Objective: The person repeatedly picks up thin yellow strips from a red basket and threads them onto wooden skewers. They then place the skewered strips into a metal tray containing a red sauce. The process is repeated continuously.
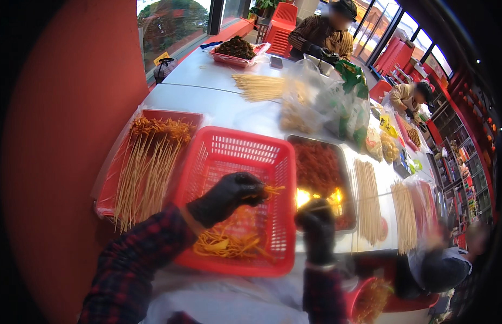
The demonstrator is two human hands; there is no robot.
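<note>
My left hand (230,196), in a black glove, pinches a few orange shredded strips (274,189) above a red plastic basket (251,133) with slotted walls. More orange strips (226,243) lie in the basket's near end. My right hand (317,227), also gloved in black, is closed around a thin bamboo skewer, which is blurred. It hovers over the near left part of a metal tray (350,194) filled with dark red shredded food (315,168). To the left, a red tray (109,190) lined with clear plastic holds many skewers (147,178) tipped with orange strips (162,128).
Bare skewers lie in bundles at the right (367,200) and far side (259,86). Plastic bags (336,105) stand beyond the metal tray. A heaped tray of dark food (236,48) sits far left. Co-workers are across (323,32) and to the right (408,99).
</note>
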